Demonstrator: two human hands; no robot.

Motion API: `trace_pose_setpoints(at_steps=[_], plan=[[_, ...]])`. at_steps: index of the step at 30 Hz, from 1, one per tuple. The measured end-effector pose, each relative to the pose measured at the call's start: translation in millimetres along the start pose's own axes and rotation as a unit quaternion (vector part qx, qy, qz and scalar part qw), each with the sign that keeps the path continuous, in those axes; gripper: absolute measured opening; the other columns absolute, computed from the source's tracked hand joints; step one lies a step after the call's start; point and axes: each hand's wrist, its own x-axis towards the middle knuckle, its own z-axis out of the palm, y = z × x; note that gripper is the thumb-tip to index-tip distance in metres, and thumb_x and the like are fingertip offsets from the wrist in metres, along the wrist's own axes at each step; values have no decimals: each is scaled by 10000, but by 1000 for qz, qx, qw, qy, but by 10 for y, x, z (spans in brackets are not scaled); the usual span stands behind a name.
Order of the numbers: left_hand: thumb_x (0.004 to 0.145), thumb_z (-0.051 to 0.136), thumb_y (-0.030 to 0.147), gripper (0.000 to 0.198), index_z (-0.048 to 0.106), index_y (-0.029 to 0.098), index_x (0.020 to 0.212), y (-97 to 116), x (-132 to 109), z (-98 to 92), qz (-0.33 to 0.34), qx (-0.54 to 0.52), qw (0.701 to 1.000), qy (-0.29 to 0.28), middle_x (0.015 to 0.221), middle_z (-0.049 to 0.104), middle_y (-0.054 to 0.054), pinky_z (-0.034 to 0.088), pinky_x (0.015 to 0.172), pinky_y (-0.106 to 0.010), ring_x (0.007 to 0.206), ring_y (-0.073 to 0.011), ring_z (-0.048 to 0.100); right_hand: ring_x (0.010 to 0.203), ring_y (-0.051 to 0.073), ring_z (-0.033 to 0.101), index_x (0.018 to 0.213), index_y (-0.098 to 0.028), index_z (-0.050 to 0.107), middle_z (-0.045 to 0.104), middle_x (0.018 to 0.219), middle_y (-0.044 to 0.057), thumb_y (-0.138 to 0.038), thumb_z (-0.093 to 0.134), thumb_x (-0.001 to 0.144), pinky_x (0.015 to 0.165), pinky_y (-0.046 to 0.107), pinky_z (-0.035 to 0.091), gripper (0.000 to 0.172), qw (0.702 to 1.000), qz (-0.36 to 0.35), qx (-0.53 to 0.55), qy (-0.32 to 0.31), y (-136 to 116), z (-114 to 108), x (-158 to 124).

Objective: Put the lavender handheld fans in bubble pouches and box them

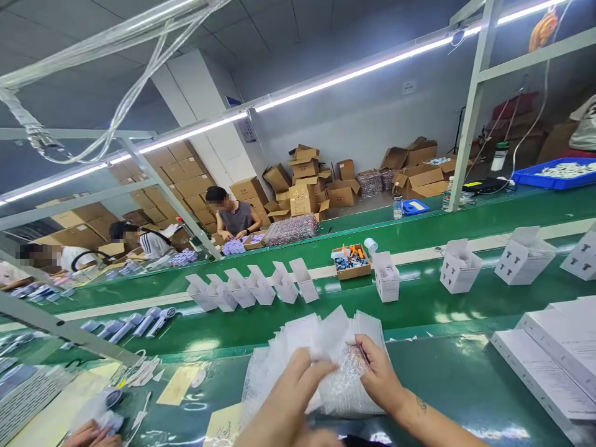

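A pile of translucent bubble-wrap bags (267, 372) lies on the green bench in front of me. My right hand (382, 372) grips the right edge of a bubble-wrap bag (347, 369), thumb on its upper side and the other fingers mostly hidden. Close to the bag's left side is my left hand (295, 394), smeared by motion, its thumb and forefinger near the plastic. Whether those fingers pinch anything cannot be made out. A pale, smooth flap (333, 329) stands up between the two hands.
Open white boxes (239, 288) line the green conveyor (419, 304), with a carton of small parts (351, 264) among them. Flat printed white boxes (549, 360) are stacked at right. Another person's hands (90, 434) hold a wrapped item at lower left. Co-workers (237, 217) sit across the line.
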Motion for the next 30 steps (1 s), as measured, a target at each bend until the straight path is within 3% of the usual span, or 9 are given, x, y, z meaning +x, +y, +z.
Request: trace_pose_setpoints(at_steps=[6, 12, 14, 17, 19, 21, 22, 26, 30], plan=[[868, 456, 151, 257, 593, 155, 1086, -122, 200, 830, -22, 30, 999, 20, 846, 542, -95, 481, 692, -351, 805, -219, 522, 721, 166, 573, 946, -179, 585, 626, 793, 34, -312, 447, 885, 658, 266, 463, 202, 997, 31, 60, 24, -15, 9, 130], [859, 449, 106, 225, 592, 173, 1020, -222, 192, 957, -91, 17, 995, 32, 804, 531, -67, 452, 628, -288, 753, -189, 525, 750, 181, 592, 1007, -175, 601, 648, 823, 59, -355, 456, 895, 695, 304, 477, 257, 998, 50, 5, 27, 118, -144, 125], [847, 429, 73, 229, 599, 176, 961, -226, 189, 983, -93, 0, 995, 41, 757, 515, -54, 436, 585, -267, 705, -175, 516, 770, 178, 591, 1131, -186, 545, 644, 909, 74, -355, 518, 861, 710, 321, 487, 320, 997, 71, 0, -25, 214, -276, 99], [839, 407, 40, 256, 601, 173, 940, -265, 170, 997, -102, -13, 991, 89, 709, 494, -38, 428, 560, -255, 653, -159, 497, 937, 194, 600, 1380, -266, 229, 511, 1273, 140, -355, 665, 741, 752, 347, 517, 779, 980, 121, 90, -131, 482, -642, 185], [848, 423, 48, 237, 596, 176, 950, -312, 164, 968, -137, -38, 982, 123, 724, 511, -34, 448, 587, -251, 659, -149, 510, 1067, 228, 565, 1400, -287, 25, 357, 1404, 182, -425, 690, 693, 789, 374, 522, 980, 979, 166, 117, -36, 767, -961, 386], [860, 458, 80, 180, 589, 180, 932, -342, 173, 932, -177, -75, 971, 142, 748, 541, -31, 463, 600, -238, 671, -139, 532, 1174, 298, 488, 1388, -215, -15, 279, 1417, 237, -513, 716, 610, 839, 409, 502, 1108, 957, 218, 31, 188, 1100, -1255, 680], [863, 477, 101, 150, 587, 183, 923, -340, 181, 924, -191, -96, 966, 142, 756, 555, -30, 466, 595, -228, 674, -135, 542, 1234, 339, 422, 1388, -176, 0, 236, 1428, 260, -539, 734, 558, 889, 432, 472, 1166, 934, 244, -41, 256, 1264, -1368, 839], [864, 513, 156, 106, 603, 199, 901, -211, 207, 1013, -210, -148, 958, 128, 730, 584, -19, 462, 568, -213, 640, -125, 553, 1360, 410, 172, 1368, -32, 124, 203, 1429, 327, -570, 721, 534, 1076, 440, 250, 1158, 890, 275, -223, 287, 1752, -1524, 1347], [853, 519, 138, 144, 628, 210, 914, -87, 184, 1120, -212, -127, 956, 158, 765, 632, -33, 488, 649, -240, 686, -140, 590, 1248, 422, 382, 1340, -56, 194, 371, 1335, 314, -574, 652, 612, 976, 477, 364, 1004, 877, 302, -226, 298, 1974, -1487, 1537]])
